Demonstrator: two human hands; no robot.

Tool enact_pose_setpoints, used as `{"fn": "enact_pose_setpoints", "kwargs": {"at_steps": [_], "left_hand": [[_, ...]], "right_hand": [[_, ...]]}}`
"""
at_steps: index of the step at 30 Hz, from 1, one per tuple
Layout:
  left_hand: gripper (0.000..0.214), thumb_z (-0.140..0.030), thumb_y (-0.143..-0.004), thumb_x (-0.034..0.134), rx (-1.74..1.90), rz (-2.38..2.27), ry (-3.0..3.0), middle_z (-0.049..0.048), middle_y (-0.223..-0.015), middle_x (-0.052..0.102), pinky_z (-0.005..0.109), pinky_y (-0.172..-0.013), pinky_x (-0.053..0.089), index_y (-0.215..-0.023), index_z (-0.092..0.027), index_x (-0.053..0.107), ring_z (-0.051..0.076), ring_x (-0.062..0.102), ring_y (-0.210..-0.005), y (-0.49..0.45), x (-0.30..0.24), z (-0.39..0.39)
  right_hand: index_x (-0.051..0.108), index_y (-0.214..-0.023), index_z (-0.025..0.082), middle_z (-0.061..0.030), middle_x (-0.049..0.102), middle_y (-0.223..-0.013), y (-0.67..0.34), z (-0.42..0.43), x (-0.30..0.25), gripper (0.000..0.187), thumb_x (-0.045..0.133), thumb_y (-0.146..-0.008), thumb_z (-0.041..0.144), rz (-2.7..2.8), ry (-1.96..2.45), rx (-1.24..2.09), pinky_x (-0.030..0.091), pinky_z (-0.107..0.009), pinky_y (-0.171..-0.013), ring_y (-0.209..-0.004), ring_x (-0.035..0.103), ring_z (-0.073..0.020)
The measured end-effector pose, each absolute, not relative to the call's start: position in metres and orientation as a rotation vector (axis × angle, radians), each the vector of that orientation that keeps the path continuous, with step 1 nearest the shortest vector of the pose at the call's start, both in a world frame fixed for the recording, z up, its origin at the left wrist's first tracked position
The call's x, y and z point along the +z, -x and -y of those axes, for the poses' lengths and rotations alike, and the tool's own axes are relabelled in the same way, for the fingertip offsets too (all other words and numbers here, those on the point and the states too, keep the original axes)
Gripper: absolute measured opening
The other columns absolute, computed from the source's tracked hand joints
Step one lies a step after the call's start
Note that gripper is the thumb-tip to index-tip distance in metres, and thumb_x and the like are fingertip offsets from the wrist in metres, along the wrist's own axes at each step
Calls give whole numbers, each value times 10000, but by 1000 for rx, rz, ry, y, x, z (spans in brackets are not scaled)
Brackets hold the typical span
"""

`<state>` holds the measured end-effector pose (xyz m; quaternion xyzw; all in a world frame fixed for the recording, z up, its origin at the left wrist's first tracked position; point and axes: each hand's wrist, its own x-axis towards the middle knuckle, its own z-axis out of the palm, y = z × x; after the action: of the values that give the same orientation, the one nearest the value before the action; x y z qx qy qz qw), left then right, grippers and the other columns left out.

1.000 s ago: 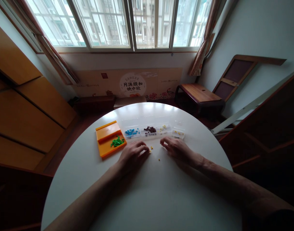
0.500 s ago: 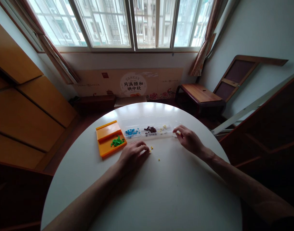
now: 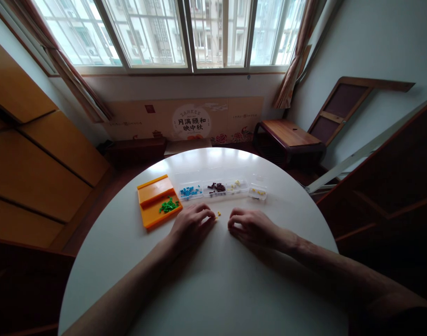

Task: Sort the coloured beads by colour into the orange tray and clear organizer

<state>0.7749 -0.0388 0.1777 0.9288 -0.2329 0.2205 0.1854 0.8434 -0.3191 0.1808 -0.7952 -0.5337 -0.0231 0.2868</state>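
Note:
My left hand (image 3: 190, 225) rests palm down on the white round table (image 3: 213, 284), fingers loosely bent with nothing in them. Its fingertips lie beside a few tiny yellow pieces (image 3: 218, 214). My right hand (image 3: 250, 225) sits just to the right, fingers curled down and pinched against the tabletop; whatever is under them is hidden. Beyond the hands stands a row of clear boxes holding blue pieces (image 3: 190, 191), dark brown pieces (image 3: 216, 187) and pale yellow pieces (image 3: 236, 185). A separate small clear box (image 3: 258, 192) holds yellow pieces.
An orange tray (image 3: 154, 190) with green pieces (image 3: 169, 205) lies at the left of the boxes. Past the table are a low wooden bench (image 3: 290, 135), a window and wooden cabinets (image 3: 42, 158) at the left. The table edge curves away on both sides.
My right hand went out to the small clear box on the right, then came back to the table middle and curled over the spot where a loose yellow piece lay. My left hand stayed put.

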Motion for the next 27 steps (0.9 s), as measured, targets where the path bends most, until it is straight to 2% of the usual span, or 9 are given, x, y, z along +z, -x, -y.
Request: {"fn": "enact_pose_setpoints", "kwargs": {"at_steps": [4,7,13,19,27], "left_hand": [[142,-284,-1068,660,607,656,-2608,21,-1003,766,268,-708,467,-980,-240,763,139,671,-762,-775,177,39],[132,-280,-1059,670,609,656,-2606,22,-1004,768,268,-714,473,-976,-240,764,131,658,-729,-775,176,39],[132,-263,-1053,670,622,656,-2589,18,-1000,772,269,-690,477,-961,-237,762,128,657,-713,-775,179,40],[130,-265,-1053,677,681,674,-2589,28,-988,772,270,-705,498,-968,-239,772,146,693,-782,-775,177,39],[173,-283,-1080,654,695,698,-2567,32,-976,776,279,-728,514,-971,-233,779,157,716,-823,-778,184,43]], "right_hand": [[740,-1048,244,-39,771,-1104,-857,327,185,89,655,-1070,231,1352,2162,-157,475,-267,-744,-830,709,-168],[732,-1020,233,-41,756,-1095,-879,341,187,124,631,-1087,260,1113,2265,-319,461,-277,-694,-727,664,-150],[744,-1068,242,-49,749,-1145,-918,369,180,148,614,-1077,312,827,2431,-546,458,-289,-656,-696,656,-158],[751,-1084,248,-50,747,-1170,-919,371,170,170,588,-1066,295,842,2469,-540,446,-289,-640,-682,646,-152],[728,-1007,234,-21,728,-980,-910,370,181,151,614,-1042,327,799,2290,-524,428,-277,-621,-602,553,-121]]}}
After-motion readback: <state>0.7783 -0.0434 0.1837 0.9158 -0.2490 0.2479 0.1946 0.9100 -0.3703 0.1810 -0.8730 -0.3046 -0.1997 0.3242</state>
